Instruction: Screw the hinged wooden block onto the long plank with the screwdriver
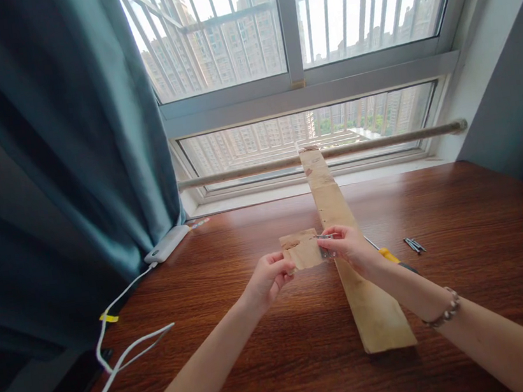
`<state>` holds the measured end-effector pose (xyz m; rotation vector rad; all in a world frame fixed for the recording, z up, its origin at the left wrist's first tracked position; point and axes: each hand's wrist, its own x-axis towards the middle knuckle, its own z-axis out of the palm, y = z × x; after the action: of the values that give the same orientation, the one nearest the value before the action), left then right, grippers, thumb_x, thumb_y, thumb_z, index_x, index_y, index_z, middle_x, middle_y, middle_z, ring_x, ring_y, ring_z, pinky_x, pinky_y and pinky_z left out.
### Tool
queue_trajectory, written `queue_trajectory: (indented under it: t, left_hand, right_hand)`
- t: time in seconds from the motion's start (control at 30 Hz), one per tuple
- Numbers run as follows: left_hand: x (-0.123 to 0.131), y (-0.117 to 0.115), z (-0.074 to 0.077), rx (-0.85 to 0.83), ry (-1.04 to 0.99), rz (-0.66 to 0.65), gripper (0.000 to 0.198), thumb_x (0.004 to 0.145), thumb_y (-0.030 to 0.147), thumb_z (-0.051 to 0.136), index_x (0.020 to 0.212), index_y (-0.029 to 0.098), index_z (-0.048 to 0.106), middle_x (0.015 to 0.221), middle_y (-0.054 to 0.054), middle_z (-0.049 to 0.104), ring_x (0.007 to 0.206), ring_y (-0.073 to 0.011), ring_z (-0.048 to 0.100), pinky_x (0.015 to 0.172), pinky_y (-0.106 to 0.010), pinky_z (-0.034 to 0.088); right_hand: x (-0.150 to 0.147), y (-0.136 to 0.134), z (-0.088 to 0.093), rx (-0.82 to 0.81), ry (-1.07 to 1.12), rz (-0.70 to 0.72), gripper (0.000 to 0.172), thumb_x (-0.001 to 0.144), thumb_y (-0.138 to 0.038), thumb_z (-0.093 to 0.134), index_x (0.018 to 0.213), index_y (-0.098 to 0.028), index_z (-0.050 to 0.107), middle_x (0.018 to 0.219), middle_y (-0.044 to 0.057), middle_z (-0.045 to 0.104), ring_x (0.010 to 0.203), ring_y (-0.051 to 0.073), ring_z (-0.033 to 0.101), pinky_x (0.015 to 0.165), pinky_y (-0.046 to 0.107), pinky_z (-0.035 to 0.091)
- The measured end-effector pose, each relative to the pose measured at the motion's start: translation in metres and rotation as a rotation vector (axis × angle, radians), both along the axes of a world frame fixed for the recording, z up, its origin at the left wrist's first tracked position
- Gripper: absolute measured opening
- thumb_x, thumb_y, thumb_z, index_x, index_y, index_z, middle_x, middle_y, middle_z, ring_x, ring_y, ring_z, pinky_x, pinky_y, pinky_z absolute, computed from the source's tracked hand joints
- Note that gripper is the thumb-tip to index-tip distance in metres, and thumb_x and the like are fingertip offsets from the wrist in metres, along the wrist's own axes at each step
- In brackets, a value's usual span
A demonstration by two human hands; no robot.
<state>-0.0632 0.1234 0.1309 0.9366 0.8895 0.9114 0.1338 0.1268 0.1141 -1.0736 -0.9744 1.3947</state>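
My left hand (270, 278) pinches the left end of a small, flat wooden block (301, 252) with a rough brown mark along its top. At the block's right end, my right hand (345, 248) is closed on a small metal bracket (324, 251), its fingers covering part of it. Both hands are raised over the table, beside a long wooden plank (378, 315). Behind my right forearm lies a screwdriver (389, 256) with a yellow and black handle, partly hidden. Several screws (414, 245) lie in a loose pile to the right of it.
The plank stretches across the brown wooden table (266, 375) to a rail (380, 142) by the window. On the left are a white power strip (166, 244), white cables (133, 357) and a blue curtain (103, 127). A wall stands at the right.
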Motion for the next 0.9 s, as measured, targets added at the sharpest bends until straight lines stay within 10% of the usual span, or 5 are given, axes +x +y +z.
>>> queue_trajectory:
  t: [0.23,0.43,0.73,0.9]
  left_hand:
    - [0.016,-0.010,-0.025,-0.018,-0.218,0.192,0.032,0.062,0.035,0.078,0.084,0.014,0.068,0.073,-0.003,0.065,0.057,-0.0068,0.053,0.055,-0.019,0.042]
    - [0.052,-0.017,-0.034,-0.072,-0.365,0.064,0.031,0.066,0.030,0.077,0.092,0.015,0.070,0.093,-0.006,0.069,0.074,-0.0137,0.063,0.070,-0.025,0.050]
    - [0.091,0.047,-0.017,0.048,-0.332,0.345,0.015,0.069,0.019,0.069,0.083,0.012,0.068,0.074,-0.005,0.069,0.062,-0.0122,0.062,0.059,-0.022,0.048]
    - [0.104,0.078,-0.026,-0.092,-0.254,0.554,0.004,0.071,0.014,0.064,0.073,0.012,0.063,0.059,-0.001,0.062,0.050,-0.0098,0.057,0.047,-0.020,0.043]
  right_hand:
    - [-0.006,-0.003,-0.007,0.019,0.023,-0.069,0.047,0.052,-0.037,0.082,0.081,-0.017,0.050,0.068,0.001,0.064,0.059,0.013,0.057,0.052,0.023,0.039]
    - [-0.017,-0.004,-0.002,0.167,-0.075,-0.143,0.042,0.060,-0.038,0.077,0.082,-0.018,0.048,0.071,0.000,0.061,0.063,0.014,0.056,0.056,0.025,0.043]
    - [0.013,0.061,0.016,0.314,-0.416,-0.196,0.043,0.064,-0.043,0.074,0.090,-0.017,0.052,0.076,0.004,0.064,0.063,0.017,0.060,0.053,0.028,0.046]
    - [0.028,0.063,0.019,0.509,-0.995,-0.296,0.009,0.081,-0.022,0.057,0.087,-0.016,0.060,0.087,0.007,0.065,0.071,0.016,0.059,0.070,0.030,0.045]
